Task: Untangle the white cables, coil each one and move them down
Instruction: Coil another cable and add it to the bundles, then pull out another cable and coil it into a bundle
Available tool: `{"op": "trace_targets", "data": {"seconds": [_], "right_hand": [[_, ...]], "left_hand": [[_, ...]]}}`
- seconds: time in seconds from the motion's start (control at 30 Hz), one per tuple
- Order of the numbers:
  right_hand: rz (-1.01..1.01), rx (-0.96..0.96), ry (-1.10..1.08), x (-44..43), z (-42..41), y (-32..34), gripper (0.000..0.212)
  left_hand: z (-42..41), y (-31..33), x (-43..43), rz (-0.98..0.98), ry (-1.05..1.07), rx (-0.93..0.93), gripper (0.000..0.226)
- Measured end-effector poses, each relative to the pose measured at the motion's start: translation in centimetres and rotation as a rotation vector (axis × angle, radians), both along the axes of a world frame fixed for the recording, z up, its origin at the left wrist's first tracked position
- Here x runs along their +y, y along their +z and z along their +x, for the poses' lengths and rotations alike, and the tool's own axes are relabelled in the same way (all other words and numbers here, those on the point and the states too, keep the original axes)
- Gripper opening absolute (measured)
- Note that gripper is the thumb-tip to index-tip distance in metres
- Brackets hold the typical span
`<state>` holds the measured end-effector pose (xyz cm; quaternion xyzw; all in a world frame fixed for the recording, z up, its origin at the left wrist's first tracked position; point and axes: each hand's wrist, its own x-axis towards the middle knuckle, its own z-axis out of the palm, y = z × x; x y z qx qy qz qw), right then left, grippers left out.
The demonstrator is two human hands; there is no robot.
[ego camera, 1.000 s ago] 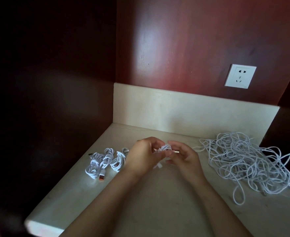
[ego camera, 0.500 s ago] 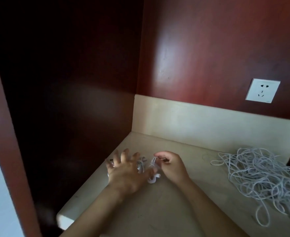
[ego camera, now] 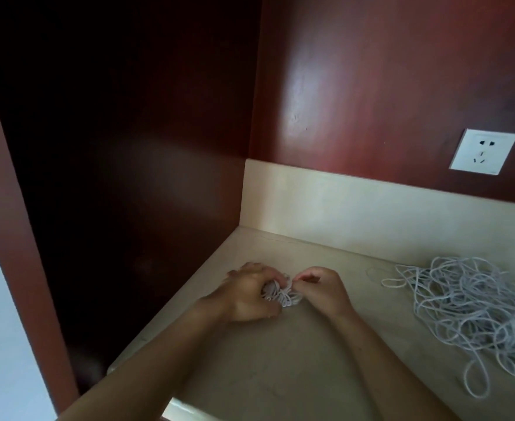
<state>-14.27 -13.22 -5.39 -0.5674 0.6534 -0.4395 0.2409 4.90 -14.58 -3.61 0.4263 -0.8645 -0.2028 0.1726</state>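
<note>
Loops of white cable, gathered into a small bundle (ego camera: pixel 283 294), sit between the two hands near the left side of the beige countertop (ego camera: pixel 280 375), low against its surface. The left hand (ego camera: pixel 248 296) lies at the bundle's left side with its back turned up and its fingers curled round the loops, gripping them so that part of the bundle is hidden under the palm. The right hand (ego camera: pixel 321 291) lies just to the bundle's right, knuckles up and fingers bent inward; its thumb and forefinger meet at the bundle's upper right edge and pinch the cable there, though the strand they hold is too small to make out. Both forearms reach in from the bottom of the view and angle toward each other. Well apart from the hands, at the right of the countertop, a large tangled heap of white cables (ego camera: pixel 468 308) spreads toward the right edge of the frame, with loose loops trailing toward the near edge. A pale backsplash (ego camera: pixel 371 205) runs along the rear of the countertop, and above it a white wall socket (ego camera: pixel 483 151) is set into the dark red wood panel (ego camera: pixel 386 71). The left side of the alcove is in deep shadow.
</note>
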Motion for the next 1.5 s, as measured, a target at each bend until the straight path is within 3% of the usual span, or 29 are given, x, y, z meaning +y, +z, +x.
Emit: {"op": "trace_targets", "data": {"seconds": [0.1,0.37,0.53,0.57,0.7,0.8,0.9,1.1,1.23,1.4,1.5], "right_hand": [[0.044,-0.01,0.052,0.8,-1.2,0.8,0.02],[0.088,-0.03,0.13,1.7,-1.2,0.7,0.021],[0.001,-0.065,0.063,-0.5,1.2,-0.3,0.012],[-0.031,-0.034,0.063,-0.9,1.9,-0.5,0.012],[-0.051,0.222,0.075,-0.9,3.4,-0.1,0.055],[-0.015,0.363,0.198,0.5,2.0,0.2,0.047],[-0.042,0.468,0.172,3.6,-1.0,0.5,0.038],[0.006,0.776,-0.075,10.2,-8.9,2.7,0.035],[-0.037,0.834,-0.308,15.4,-13.1,3.7,0.027],[0.031,0.9,-0.475,19.9,-16.3,3.0,0.034],[0.238,0.874,-0.467,21.2,-17.7,2.0,0.041]], "left_hand": [[-0.7,0.6,-1.0,-0.019,-0.131,-0.076,0.048],[-1.8,2.5,-3.8,0.034,-0.306,-0.189,0.043],[-1.7,3.3,-6.0,-0.064,-0.243,-0.349,0.041],[-1.7,3.5,-6.3,-0.112,-0.216,-0.393,0.042],[-1.7,3.6,-7.3,-0.134,-0.159,-0.516,0.056],[-1.9,3.0,-8.2,-0.117,-0.147,-0.67,0.074],[-3.8,3.5,-7.4,-0.054,-0.164,-0.752,0.092],[-12.2,4.0,-1.8,-0.004,-0.419,-0.272,0.049],[-18.1,3.1,2.1,-0.076,-0.512,0.009,0.042],[-22.8,2.0,6.2,-0.213,-0.632,0.191,0.045],[-24.2,1.4,7.9,-0.323,-0.76,0.156,0.043]]}}
